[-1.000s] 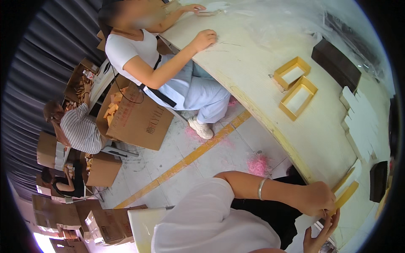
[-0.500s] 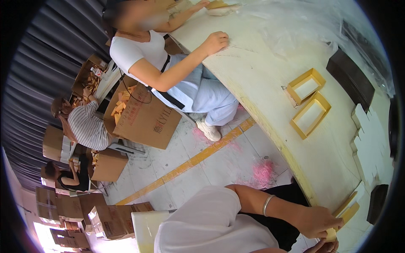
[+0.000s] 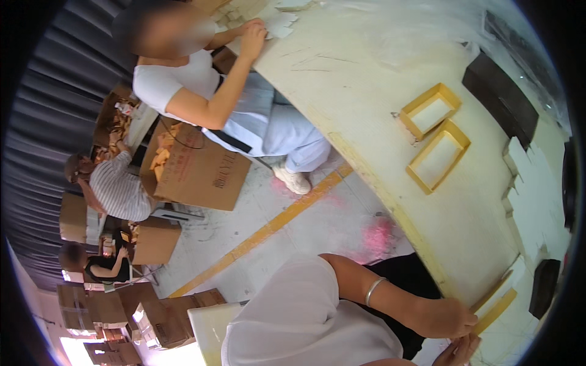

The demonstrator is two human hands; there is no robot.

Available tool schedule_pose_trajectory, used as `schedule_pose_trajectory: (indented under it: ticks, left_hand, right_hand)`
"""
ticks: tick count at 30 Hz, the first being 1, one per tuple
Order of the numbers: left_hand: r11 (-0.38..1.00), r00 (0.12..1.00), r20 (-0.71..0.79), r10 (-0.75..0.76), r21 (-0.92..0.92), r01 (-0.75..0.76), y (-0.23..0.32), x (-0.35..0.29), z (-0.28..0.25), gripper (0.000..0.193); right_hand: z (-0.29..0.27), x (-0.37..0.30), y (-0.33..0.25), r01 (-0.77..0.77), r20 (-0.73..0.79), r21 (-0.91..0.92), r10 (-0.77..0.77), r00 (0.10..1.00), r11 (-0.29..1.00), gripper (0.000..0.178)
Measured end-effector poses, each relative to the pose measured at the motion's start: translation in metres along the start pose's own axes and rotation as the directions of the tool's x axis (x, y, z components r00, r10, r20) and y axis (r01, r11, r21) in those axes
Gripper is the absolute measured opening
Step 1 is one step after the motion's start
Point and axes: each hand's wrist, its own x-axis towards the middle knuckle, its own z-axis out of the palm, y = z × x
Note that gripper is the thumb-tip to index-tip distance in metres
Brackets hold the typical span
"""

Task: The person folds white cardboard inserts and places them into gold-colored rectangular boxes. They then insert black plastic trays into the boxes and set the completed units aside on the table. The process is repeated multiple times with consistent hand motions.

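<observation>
My left hand (image 3: 444,318), a silver bangle on its wrist, is at the table's near edge at lower right. Its fingers are bent and pressed together. Just below, my right hand (image 3: 458,351) is partly cut off by the frame edge, its fingers closed close to the left fingertips. What they pinch between them is hidden. Beside the fingertips lies a gold-edged box piece (image 3: 495,311) with a white face. Farther along the table are two open gold box frames with white insides, a farther one (image 3: 431,111) and a nearer one (image 3: 439,157), touching at a corner.
A dark box (image 3: 502,97) and stacked white card blanks (image 3: 537,201) line the right side, with a smaller dark block (image 3: 545,288) nearer. Clear plastic sheeting (image 3: 421,30) covers the far end. A co-worker (image 3: 183,91) sits at the table's left edge; cartons (image 3: 195,168) stand behind.
The view has shifted slightly. A small yellow piece seen between my fingers is now hidden as my hands draw together. The co-worker's hands have come together over white card pieces.
</observation>
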Motion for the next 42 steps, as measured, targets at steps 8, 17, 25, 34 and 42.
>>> schedule_pose_trajectory:
  ticks: [8, 17, 25, 34, 42]
  left_hand:
    - [1.000, 0.982, 0.190, -0.017, -0.020, 0.021, -0.004, 0.002, -0.020, 0.024]
    - [0.900, 0.991, -0.061, 0.123, 0.427, -0.085, -0.023, 0.025, -0.108, 0.026]
    - [0.990, 1.000, -0.001, 0.021, 0.136, -0.020, -0.033, 0.005, -0.101, 0.026]
    - [0.995, 0.997, -0.043, 0.062, 0.086, -0.058, -0.032, 0.002, -0.096, 0.019]
    - [0.997, 0.982, -0.186, 0.027, 0.079, -0.012, -0.037, -0.003, -0.071, 0.017]
  right_hand:
    - [-0.040, 0.006, 0.053, -0.155, 0.357, 0.289, 0.044, 0.933, 0.945, 0.041]
    - [0.000, 0.042, 0.025, 0.033, 0.006, 0.073, -0.033, 0.999, 0.997, 0.018]
    - [-0.027, 0.051, 0.005, 0.026, -0.247, -0.060, -0.040, 0.968, 0.998, 0.036]
    - [-0.024, 0.104, 0.041, 0.397, 0.329, 0.467, -0.572, 0.752, 0.790, 0.029]
    - [-0.011, 0.105, 0.092, 0.856, 0.389, 0.305, -0.875, 0.289, 0.418, 0.030]
